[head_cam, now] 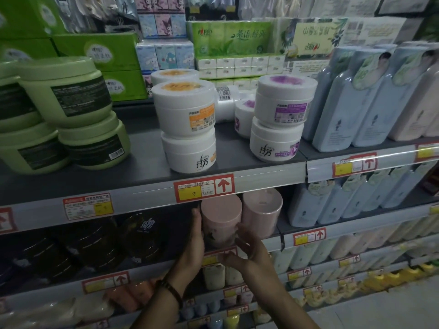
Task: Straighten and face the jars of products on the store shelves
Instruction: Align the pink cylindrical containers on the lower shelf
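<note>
The head camera is facing the store shelves (147,150) close up. It is tilting slightly down past their front edges.

Your left hand (191,248) and right hand (248,254) are bare, both forearms bare to the frame's bottom edge. You wear a dark brown bracelet of round glossy beads (171,291) on your left wrist, snug, beads roughly even in size.
</note>
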{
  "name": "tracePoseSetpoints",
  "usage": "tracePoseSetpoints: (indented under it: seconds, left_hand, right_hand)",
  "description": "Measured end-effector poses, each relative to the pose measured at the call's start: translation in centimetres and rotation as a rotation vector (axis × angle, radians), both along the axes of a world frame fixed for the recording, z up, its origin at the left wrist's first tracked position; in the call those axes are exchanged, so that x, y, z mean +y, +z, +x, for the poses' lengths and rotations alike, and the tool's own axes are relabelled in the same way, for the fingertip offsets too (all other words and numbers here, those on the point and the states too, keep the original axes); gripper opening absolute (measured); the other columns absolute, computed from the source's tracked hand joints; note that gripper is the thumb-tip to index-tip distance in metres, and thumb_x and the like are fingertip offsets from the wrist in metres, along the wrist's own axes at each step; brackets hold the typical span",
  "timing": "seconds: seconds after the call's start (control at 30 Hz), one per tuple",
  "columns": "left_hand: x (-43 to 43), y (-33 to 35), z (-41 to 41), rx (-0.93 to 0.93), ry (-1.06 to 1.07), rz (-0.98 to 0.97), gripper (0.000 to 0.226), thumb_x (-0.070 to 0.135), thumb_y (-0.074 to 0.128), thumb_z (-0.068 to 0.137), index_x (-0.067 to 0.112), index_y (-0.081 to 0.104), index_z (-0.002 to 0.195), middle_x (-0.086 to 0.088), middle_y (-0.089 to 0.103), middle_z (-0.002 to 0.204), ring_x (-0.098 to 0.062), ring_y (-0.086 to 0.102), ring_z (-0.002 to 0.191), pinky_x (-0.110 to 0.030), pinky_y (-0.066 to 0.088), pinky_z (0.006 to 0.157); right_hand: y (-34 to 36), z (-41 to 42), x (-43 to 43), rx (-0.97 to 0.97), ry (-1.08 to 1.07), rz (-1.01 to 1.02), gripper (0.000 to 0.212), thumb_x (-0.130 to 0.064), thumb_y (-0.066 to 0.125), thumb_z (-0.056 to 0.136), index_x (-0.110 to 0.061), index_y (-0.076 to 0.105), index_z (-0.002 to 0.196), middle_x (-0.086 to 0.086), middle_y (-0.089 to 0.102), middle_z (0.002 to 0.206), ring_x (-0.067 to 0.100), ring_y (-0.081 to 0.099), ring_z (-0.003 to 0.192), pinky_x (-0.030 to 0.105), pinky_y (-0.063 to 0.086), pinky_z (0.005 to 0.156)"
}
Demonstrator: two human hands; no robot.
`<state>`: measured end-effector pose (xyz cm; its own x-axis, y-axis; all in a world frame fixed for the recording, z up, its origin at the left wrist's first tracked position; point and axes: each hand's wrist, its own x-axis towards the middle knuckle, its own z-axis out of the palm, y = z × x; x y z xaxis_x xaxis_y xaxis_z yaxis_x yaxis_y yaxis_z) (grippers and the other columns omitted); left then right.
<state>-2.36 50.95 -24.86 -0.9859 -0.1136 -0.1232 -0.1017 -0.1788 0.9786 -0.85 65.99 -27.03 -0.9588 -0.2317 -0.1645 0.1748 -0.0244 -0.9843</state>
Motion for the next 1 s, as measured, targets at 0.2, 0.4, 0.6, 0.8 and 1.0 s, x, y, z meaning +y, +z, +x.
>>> tracePoseSetpoints:
  seconds: [0.2, 0.4, 0.6, 0.8, 1.0]
  left_hand:
    - [0.1, -0.7, 0.7, 0.055, 0.033, -0.02, 0.047, 0.058, 0.015, 0.102, 0.053, 0.04, 0.142, 0.035, 0.052, 0.138, 0.024, 0.054, 0.117, -0.003, 0.045, 0.089]
    - [0.5, -0.9, 1.4, 0.062, 0.024, -0.017, 0.054, 0.064, 0.019, 0.096, 0.054, 0.033, 0.147, 0.038, 0.044, 0.143, 0.023, 0.044, 0.127, -0.005, 0.041, 0.095]
    - [1.1, -0.9, 1.8, 0.069, 0.026, 0.001, 0.05, 0.061, 0.02, 0.097, 0.054, 0.033, 0.145, 0.043, 0.048, 0.135, 0.028, 0.051, 0.116, 0.0, 0.045, 0.087]
    - [1.1, -1.6, 1.9, 0.048, 0.026, -0.034, 0.054, 0.066, 0.025, 0.1, 0.057, 0.028, 0.153, 0.039, 0.041, 0.15, 0.018, 0.04, 0.136, -0.014, 0.038, 0.104]
    - [1.2, -1.4, 1.9, 0.041, 0.038, -0.01, 0.046, 0.064, 0.024, 0.099, 0.063, 0.034, 0.143, 0.049, 0.05, 0.134, 0.023, 0.048, 0.124, -0.009, 0.044, 0.095]
  right_hand:
    - [-0.4, -0.5, 0.3, 0.026, -0.012, 0.008, 0.089, 0.005, 0.087, 0.077, -0.028, 0.049, 0.15, 0.002, 0.067, 0.133, 0.005, 0.068, 0.116, 0.023, 0.061, 0.08]
    - [0.1, -0.9, 0.5, 0.032, -0.028, 0.037, 0.089, -0.005, 0.092, 0.064, -0.033, 0.056, 0.14, -0.005, 0.073, 0.125, 0.004, 0.071, 0.111, 0.028, 0.062, 0.086]
    - [0.1, -1.1, 0.8, 0.025, -0.032, 0.065, 0.07, 0.011, 0.084, 0.076, -0.033, 0.062, 0.126, -0.02, 0.078, 0.11, -0.004, 0.07, 0.105, 0.021, 0.06, 0.079]
    - [0.2, -0.9, 1.2, 0.043, -0.017, 0.045, 0.069, 0.01, 0.083, 0.078, -0.029, 0.062, 0.132, -0.016, 0.078, 0.116, -0.004, 0.071, 0.107, 0.017, 0.058, 0.078]
    - [-0.7, -0.9, 1.6, 0.033, 0.0, 0.003, 0.079, 0.009, 0.084, 0.078, -0.026, 0.056, 0.144, -0.006, 0.072, 0.133, 0.008, 0.066, 0.125, 0.019, 0.06, 0.081]
